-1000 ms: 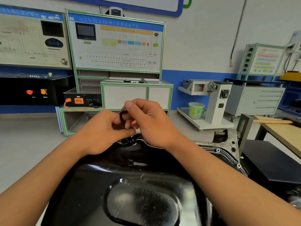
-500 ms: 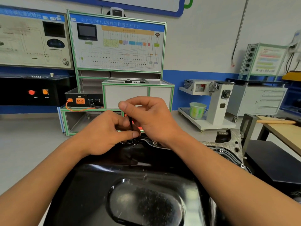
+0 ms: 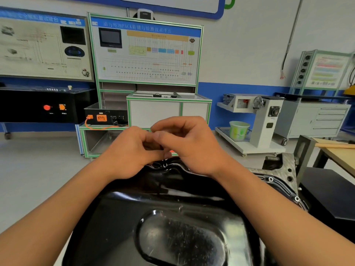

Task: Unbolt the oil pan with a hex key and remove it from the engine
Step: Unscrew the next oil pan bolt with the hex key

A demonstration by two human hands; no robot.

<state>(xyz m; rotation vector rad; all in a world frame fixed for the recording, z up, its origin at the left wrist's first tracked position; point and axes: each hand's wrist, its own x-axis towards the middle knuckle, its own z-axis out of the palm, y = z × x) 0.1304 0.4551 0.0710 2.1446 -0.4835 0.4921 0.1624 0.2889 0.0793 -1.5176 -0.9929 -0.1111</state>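
The glossy black oil pan (image 3: pixel 172 208) fills the lower middle, seated on the grey engine block flange (image 3: pixel 276 181). My left hand (image 3: pixel 130 156) and my right hand (image 3: pixel 192 146) meet just above the pan's far rim, fingers curled toward each other. They pinch the thin black hex key between their fingertips, and the fingers hide nearly all of it. Directly below them a bolt head (image 3: pixel 165 165) sits in the far rim. Two bolt heads (image 3: pixel 270 178) show along the right flange.
A wooden table (image 3: pixel 342 154) and a black stand surface (image 3: pixel 330 189) lie close on the right. Beyond the pan stand a green-framed training bench (image 3: pixel 146 54), a white cart with a green bucket (image 3: pixel 239 130) and a grey drawer cabinet (image 3: pixel 315 120).
Both hands have lowered toward the pan's far rim and closed tighter together. The hex key, plainly visible between the fingers earlier, is now almost hidden.
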